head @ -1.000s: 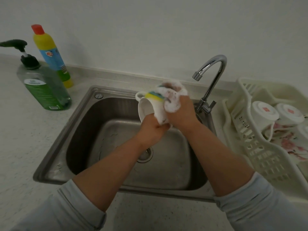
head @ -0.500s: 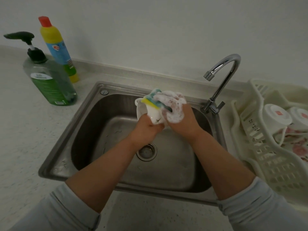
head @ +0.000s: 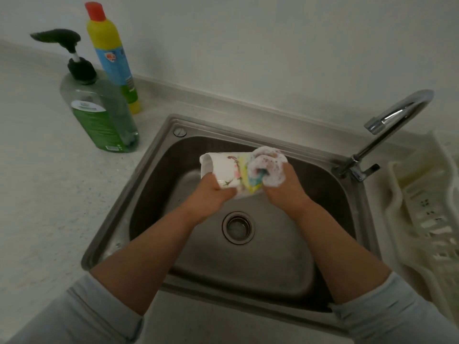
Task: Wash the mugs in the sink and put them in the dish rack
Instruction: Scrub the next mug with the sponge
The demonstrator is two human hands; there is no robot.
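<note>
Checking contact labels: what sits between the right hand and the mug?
Head view: a soapy sponge, gripped by the right hand, is pressed against the mug; the left hand holds the mug.

Basin floor: open around the drain.
Right: tap arches over the sink rim; dish rack beyond it.
Left counter: two bottles stand near the rim.

Dim, flat indoor light, soft shadows inside the sink, glare on the faucet, wide-angle bending at edges
</note>
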